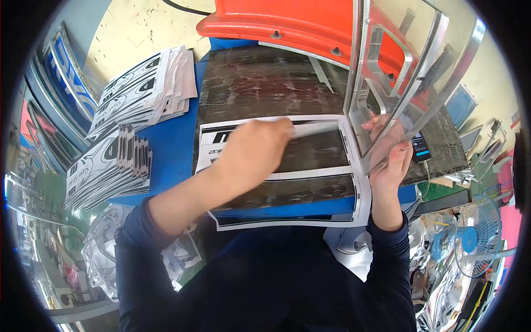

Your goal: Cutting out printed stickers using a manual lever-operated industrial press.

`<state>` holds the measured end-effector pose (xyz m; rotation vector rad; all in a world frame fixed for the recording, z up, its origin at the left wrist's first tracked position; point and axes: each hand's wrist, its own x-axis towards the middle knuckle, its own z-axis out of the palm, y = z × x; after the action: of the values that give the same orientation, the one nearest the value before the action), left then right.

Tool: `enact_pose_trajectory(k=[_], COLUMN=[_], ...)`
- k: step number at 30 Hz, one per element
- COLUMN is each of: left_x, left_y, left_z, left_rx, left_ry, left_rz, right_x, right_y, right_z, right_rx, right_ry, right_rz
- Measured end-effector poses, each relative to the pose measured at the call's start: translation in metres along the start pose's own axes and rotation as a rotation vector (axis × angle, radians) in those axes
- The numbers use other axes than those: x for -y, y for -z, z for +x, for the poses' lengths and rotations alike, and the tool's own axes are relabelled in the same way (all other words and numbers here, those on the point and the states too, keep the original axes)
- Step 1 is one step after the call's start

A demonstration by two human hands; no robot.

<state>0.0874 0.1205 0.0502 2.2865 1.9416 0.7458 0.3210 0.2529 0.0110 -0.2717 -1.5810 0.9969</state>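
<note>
A printed white sheet (362,202) lies on the dark scuffed board, its near part hanging over the front edge. Large openings in it show the board below. My left hand (254,148) is closed above the sheet's left part, blurred by motion. From its fingers a thin pale strip-like piece (315,129) points right; its exact kind is unclear. My right hand (391,166) grips the lower edge of a clear template with metal-edged frames (381,116). That template is tilted up on the right, the thumb in front and the fingers visible through it.
Stacks of printed sheets (138,91) and smaller fanned prints (105,171) rest on the blue table (171,133) at left. A large red-orange piece (287,19) stands behind the dark board (249,77). At right are a phone (421,148) with a cable and a blue fan (470,239).
</note>
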Motion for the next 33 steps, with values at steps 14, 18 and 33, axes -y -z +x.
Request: enact_pose_trajectory(k=[14, 18, 33], left_x=[0.045, 0.091, 0.042], left_y=[0.179, 0.194, 0.065], left_z=[-0.155, -0.244, -0.151], left_rx=[-1.701, -1.576, -0.234], left_ry=[-0.098, 0.287, -0.013], left_rz=[-0.325, 0.485, 0.093], right_x=[-0.041, -0.034, -0.026], right_y=[0.043, 0.038, 0.031], right_z=[-0.004, -0.006, 0.003], right_rx=[-0.010, -0.067, -0.023], right_ry=[0.049, 0.020, 0.064], right_rz=[0.029, 0.021, 0.140])
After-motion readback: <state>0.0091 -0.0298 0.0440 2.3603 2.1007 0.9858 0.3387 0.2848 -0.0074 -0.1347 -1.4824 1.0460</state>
